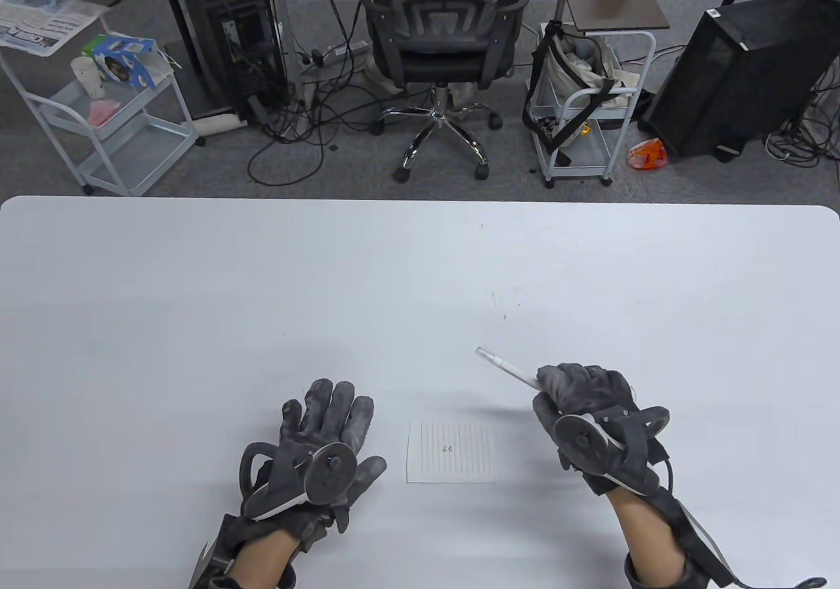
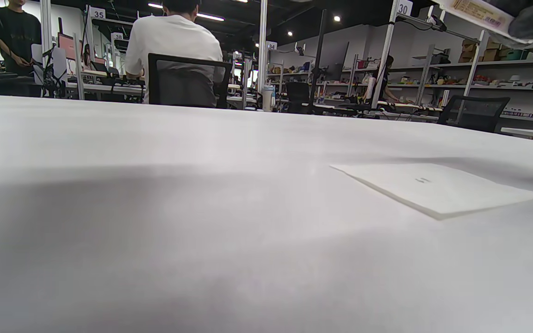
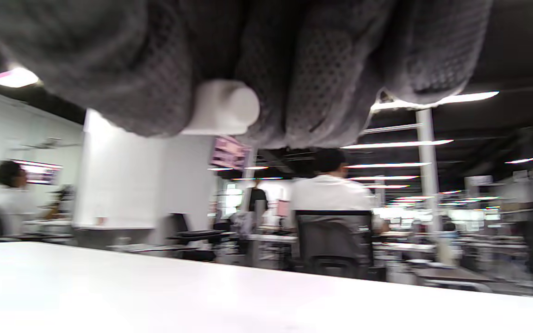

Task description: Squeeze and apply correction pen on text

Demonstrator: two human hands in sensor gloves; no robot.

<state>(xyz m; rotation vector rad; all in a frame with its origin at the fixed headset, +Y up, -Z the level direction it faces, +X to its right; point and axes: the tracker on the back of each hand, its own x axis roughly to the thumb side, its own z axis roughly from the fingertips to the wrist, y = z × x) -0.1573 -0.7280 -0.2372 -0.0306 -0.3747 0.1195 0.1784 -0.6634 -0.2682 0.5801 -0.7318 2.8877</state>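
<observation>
You have one correction pen (image 1: 508, 368), one sheet of lined paper (image 1: 451, 452) and two gloved hands over the white table (image 1: 197, 300).

Your right hand (image 1: 584, 412) is curled closed around the pen's rear half, raised above the table to the right of the paper. The pen's capped clear tip points away from you and to the left, well apart from the paper. In the right wrist view, the pen's blunt white rear end (image 3: 229, 108) pokes out between your folded fingers (image 3: 322, 78), which wrap it tightly.

Your left hand (image 1: 315, 451) lies palm down on the table just left of the paper, its fingers (image 1: 331, 408) stretched out and loosely spread, holding nothing; its thumb points toward the sheet without touching it.

The paper lies flat between your two hands, nearer your edge of the table. One small patch of dark text (image 1: 449, 448) sits near its middle; the words are too small to read. In the left wrist view the same sheet (image 2: 437, 187) shows with that single mark (image 2: 422, 180).
</observation>
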